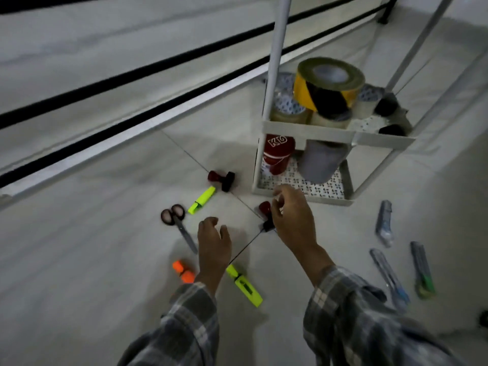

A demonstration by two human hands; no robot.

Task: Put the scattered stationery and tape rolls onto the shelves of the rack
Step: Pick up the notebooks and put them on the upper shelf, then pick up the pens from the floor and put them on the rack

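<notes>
A white rack (pixel 309 129) stands on the floor. Its upper shelf holds a yellow-black tape roll (pixel 328 83) on clear tape rolls; the lower shelf holds a red tape roll (pixel 278 153) and a grey roll (pixel 320 161). On the floor lie two red-handled stamps (pixel 223 178) (pixel 264 208), scissors (pixel 177 223), two yellow highlighters (pixel 202 203) (pixel 244 285), an orange highlighter (pixel 183 271) and three utility knives (pixel 385 223) (pixel 389 277) (pixel 422 269). My right hand (pixel 293 217) hovers over the nearer stamp with fingers curled, partly hiding it. My left hand (pixel 214 244) hangs loosely open above the floor.
A white frame with black bars (pixel 132 101) runs along the left and back. The rack's thin white posts (pixel 278 48) rise at its corners. Bare tiled floor (pixel 79 260) spreads to the left of the scattered items.
</notes>
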